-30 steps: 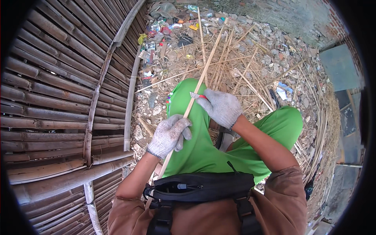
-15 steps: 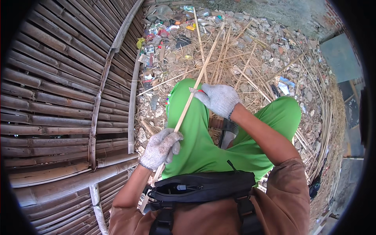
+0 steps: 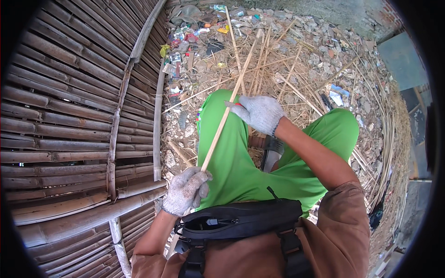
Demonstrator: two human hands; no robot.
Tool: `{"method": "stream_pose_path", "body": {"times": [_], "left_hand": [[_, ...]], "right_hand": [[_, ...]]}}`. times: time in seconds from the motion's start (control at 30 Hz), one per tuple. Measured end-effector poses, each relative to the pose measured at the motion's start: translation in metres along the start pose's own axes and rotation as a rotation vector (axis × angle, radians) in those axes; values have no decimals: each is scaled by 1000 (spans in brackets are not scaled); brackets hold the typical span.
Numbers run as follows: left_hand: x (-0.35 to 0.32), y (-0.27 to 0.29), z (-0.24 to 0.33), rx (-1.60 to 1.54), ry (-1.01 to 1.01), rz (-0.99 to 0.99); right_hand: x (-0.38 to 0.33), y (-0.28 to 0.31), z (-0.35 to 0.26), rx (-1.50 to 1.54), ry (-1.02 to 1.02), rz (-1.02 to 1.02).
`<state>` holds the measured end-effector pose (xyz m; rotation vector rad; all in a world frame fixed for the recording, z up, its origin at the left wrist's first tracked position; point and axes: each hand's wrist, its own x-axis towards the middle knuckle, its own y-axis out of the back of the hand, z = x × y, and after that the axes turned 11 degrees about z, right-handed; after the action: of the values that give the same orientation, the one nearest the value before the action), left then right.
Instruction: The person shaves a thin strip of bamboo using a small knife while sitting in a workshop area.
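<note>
A long, pale bamboo strip lies slantwise across my green-trousered left knee, its far end pointing up over the littered ground. My left hand, in a whitish knit glove, is closed round its near part. The same kind of glove covers my right hand, which grips a small knife at the strip beside the knee. The knife's short blade lies against the strip, and a bit of red shows near my thumb; the rest of its handle is hidden in the glove.
A bamboo slat wall rises close on my left. Loose bamboo strips and shavings lie ahead over rubble and litter. More thin strips are heaped at right. A black waist bag sits across my lap.
My left hand has drawn back toward me and slightly left, and the strip has slid with it past the knife. My right hand has stayed almost in place.
</note>
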<state>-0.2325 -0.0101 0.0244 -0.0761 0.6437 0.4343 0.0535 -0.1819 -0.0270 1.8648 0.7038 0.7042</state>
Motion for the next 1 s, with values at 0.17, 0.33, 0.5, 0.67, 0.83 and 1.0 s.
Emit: {"method": "stream_pose_path", "body": {"times": [0.17, 0.33, 0.5, 0.67, 0.83, 1.0], "left_hand": [[33, -22, 18, 23, -69, 5], [34, -22, 20, 46, -73, 18], [10, -17, 13, 29, -42, 30], [-4, -13, 8, 2, -14, 33], [20, -22, 14, 40, -78, 15], [29, -30, 18, 18, -96, 29]], "right_hand": [[-4, 3, -10, 30, 60, 14], [2, 2, -7, 34, 41, 33], [0, 8, -4, 52, -4, -18], [-1, 6, -4, 45, 11, -16], [-1, 15, -8, 43, 40, -78], [2, 10, -12, 52, -2, -86]]}}
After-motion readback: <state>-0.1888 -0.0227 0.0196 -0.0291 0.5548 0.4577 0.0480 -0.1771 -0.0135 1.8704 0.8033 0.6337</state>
